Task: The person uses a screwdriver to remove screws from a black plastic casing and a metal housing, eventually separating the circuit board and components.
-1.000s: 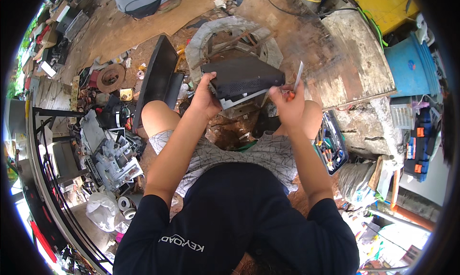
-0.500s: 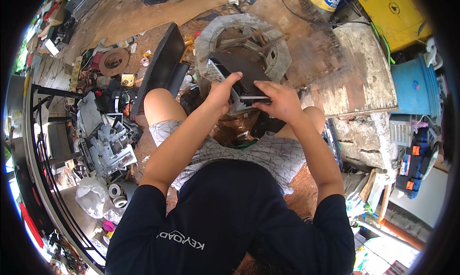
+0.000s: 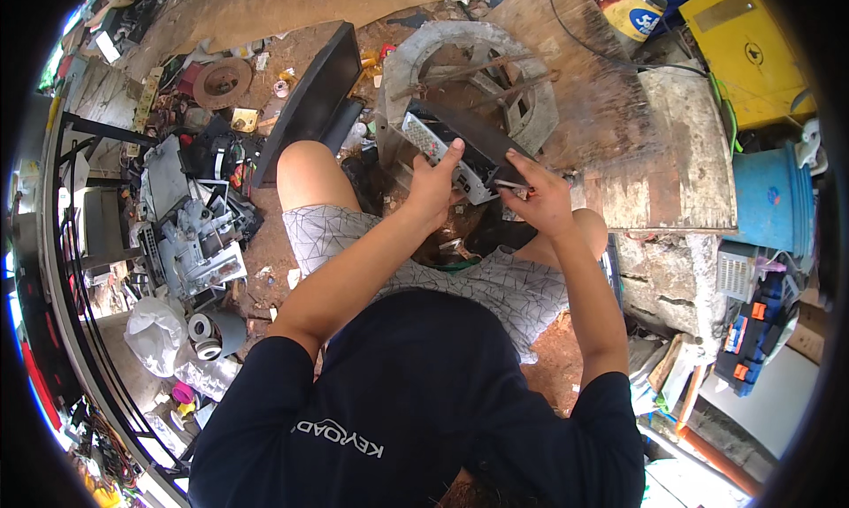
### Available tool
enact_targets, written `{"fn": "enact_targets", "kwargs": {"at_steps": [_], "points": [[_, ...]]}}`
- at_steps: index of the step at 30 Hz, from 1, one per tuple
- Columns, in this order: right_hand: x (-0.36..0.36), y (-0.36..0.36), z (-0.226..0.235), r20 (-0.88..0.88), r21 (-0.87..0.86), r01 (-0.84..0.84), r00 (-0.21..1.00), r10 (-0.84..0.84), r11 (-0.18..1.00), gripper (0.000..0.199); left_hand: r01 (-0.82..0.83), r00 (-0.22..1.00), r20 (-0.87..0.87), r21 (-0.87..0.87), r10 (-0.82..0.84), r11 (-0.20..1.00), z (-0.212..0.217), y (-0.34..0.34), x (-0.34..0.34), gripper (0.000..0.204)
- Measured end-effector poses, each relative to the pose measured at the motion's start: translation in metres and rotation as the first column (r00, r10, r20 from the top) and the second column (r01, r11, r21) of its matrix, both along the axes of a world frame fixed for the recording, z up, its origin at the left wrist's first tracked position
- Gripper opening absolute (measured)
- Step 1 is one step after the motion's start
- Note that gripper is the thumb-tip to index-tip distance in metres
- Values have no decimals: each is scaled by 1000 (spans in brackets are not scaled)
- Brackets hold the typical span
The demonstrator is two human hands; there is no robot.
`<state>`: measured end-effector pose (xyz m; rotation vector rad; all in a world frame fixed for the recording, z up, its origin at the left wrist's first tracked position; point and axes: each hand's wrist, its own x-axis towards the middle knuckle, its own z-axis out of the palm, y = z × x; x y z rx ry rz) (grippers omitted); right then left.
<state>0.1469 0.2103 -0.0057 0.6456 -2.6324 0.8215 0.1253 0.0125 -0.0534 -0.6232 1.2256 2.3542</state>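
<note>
Between my hands, over the near side of a grey octagonal frame (image 3: 389, 110), is a flat black electronics case (image 3: 473, 132). Its silver perforated metal panel (image 3: 426, 138) faces up toward me, and a dark gap shows between panel and cover. My left hand (image 3: 432, 188) is closed on the panel's near edge, thumb on top. At the case's right end, my right hand (image 3: 541, 197) pinches the black cover, fingers on its upper face. The undersides of both grips are hidden.
A black flat screen (image 3: 309, 106) leans left of the frame. Scrap metal parts (image 3: 199, 243) and a clear plastic bag (image 3: 155, 338) lie at left. On the right are a worn wooden board (image 3: 672, 172), a blue bucket (image 3: 771, 198) and a yellow case (image 3: 743, 53).
The case has turned in my hands, bringing its perforated silver panel into fuller view. Both hands appear slightly lower and farther right, as the whole view has shifted a little.
</note>
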Motion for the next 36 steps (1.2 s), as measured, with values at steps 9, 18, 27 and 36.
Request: {"fn": "enact_targets", "kwargs": {"at_steps": [9, 18, 27, 36], "points": [[25, 17, 15, 314, -176, 339, 909, -274, 924, 48, -119, 877, -452, -532, -162, 838, 36, -14, -29, 49], [54, 83, 35, 403, -415, 562, 819, -409, 716, 48, -285, 494, -158, -958, -855, 12, 103, -19, -76, 54], [50, 62, 61, 369, -78, 511, 812, -452, 856, 47, -161, 504, -182, -980, -844, 115, 84, -14, -64, 58], [34, 18, 112, -153, -514, 129, 959, -239, 848, 37, -131, 493, -167, -984, -854, 117, 79, -17, -57, 67]]}}
